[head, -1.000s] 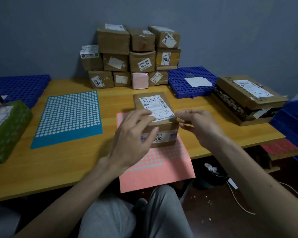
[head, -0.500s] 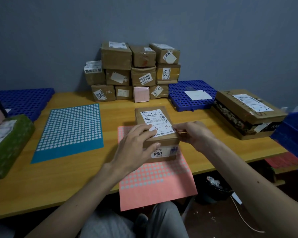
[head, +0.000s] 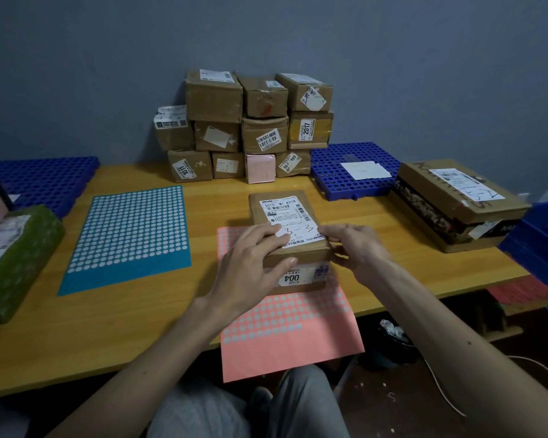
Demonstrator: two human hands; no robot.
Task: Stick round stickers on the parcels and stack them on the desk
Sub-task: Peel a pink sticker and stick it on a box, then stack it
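Step in hand, as judged: sticker application. The cardboard parcel (head: 285, 213) sits on the pink sticker sheet (head: 291, 330). The left hand (head: 250, 263) clasps its 7 o'clock corner. The right hand (head: 355, 251) pinches its 3 o'clock edge; no sticker is discernible. Next: lift level and carry to the parcel stack (head: 250, 128) at 12 o'clock.

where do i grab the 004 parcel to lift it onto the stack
Clamp the 004 parcel by its two long side walls, one hand from each side: it lies flat, label up, on the pink sticker sheet, long sides facing left and right.
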